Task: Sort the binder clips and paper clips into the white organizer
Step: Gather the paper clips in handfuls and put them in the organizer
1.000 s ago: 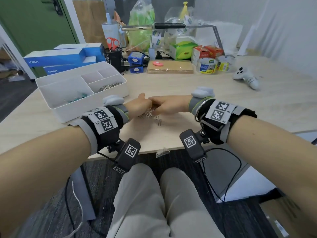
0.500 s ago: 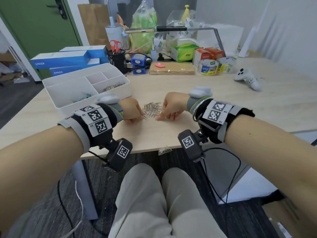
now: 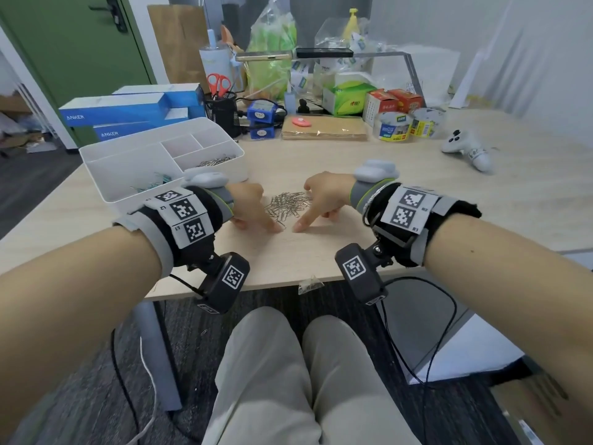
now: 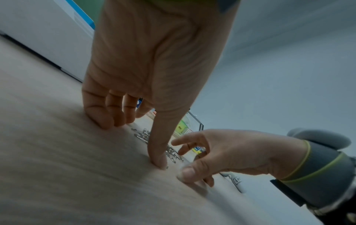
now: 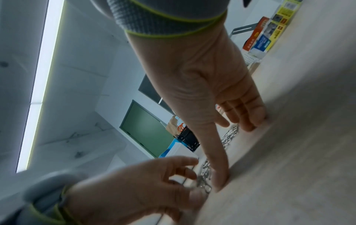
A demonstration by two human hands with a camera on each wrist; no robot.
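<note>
Paper clips (image 3: 287,203) sit heaped on the table (image 3: 353,162) between your hands, the heap's long axis slanting far-right to near-left. Your left hand (image 3: 248,203) and right hand (image 3: 324,197) both hold nothing, thumbs pressing the tabletop, fingers loosely spread. Farther left, the white organizer (image 3: 128,175) holds more clips.

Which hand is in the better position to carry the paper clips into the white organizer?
Probably the left hand: the white organizer stands directly on its side, while the right hand is beyond the paper clips.
</note>
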